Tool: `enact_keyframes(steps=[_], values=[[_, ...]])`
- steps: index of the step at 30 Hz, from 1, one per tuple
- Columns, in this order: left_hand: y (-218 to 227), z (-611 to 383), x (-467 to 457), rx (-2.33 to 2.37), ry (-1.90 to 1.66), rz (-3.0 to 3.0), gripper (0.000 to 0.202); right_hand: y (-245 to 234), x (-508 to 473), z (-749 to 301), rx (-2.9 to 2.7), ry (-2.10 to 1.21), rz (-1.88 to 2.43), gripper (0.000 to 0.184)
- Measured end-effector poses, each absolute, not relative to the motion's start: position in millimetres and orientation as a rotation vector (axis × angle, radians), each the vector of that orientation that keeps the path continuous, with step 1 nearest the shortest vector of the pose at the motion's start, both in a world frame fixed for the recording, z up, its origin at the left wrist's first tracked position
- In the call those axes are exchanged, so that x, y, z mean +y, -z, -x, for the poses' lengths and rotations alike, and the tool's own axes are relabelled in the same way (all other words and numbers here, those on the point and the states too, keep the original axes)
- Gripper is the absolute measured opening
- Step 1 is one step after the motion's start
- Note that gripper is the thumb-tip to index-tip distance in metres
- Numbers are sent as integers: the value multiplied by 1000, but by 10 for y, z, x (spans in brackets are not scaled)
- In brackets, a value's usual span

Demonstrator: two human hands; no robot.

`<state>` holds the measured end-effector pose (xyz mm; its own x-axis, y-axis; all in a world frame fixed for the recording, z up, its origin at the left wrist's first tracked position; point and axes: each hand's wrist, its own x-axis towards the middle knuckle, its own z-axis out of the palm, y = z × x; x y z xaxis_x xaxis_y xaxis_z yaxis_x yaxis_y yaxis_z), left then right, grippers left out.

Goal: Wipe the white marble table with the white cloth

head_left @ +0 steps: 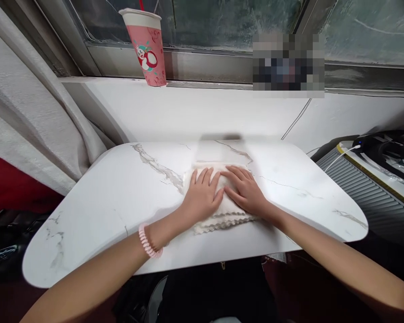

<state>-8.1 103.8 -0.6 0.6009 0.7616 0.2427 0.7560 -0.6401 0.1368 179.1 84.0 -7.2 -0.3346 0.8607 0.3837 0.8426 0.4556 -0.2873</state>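
A cream-coloured cloth with wavy edges lies folded in layers on the white marbled table. On its left part rests my left hand, palm down with the fingers spread. My right hand presses flat on the right part, its fingers stretched out and angled to the left. The two thumbs come close together near the middle of the cloth. Both hands cover much of its upper surface. A pink coiled hair tie circles my left wrist.
A pink paper cup with a red straw stands on the window ledge. Grey curtain hangs at the left. Right of the table, cables lie on a ridged grey case. A blurred patch hides something on the ledge.
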Motion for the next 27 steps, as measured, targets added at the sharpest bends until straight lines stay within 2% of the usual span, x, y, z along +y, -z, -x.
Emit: enact_keyframes(steps=[13, 21, 27], values=[[-4, 530, 486, 1153, -453, -2909, 56, 29, 193, -1378, -2242, -27, 1444, 44], [-8, 853, 621, 1267, -433, -2874, 55, 31, 475, -1088, -2315, -66, 1370, 45], [-25, 1089, 1139, 1330, -350, -2847, 55, 70, 1032, -846, -2311, -52, 1326, 42]])
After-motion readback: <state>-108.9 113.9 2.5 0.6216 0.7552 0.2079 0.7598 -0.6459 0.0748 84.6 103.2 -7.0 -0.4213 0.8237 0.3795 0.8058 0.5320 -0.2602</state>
